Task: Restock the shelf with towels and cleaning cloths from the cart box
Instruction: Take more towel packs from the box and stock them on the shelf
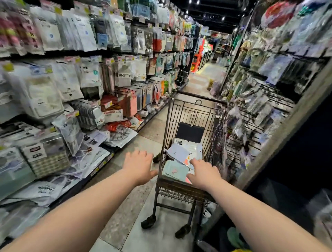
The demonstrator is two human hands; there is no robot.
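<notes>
You face a pale tiled floor (149, 133); small spotlights (197, 2) dot the black ceiling (206, 10) (a red display stand (196, 59) glows far down).

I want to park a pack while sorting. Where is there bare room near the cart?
The tiled floor between the left shelving and the black wire cart is bare, as is the aisle beyond it. The cart's far end, past the pastel packets, looks free. The left shelving and the right-hand peg rack are crammed.
</notes>
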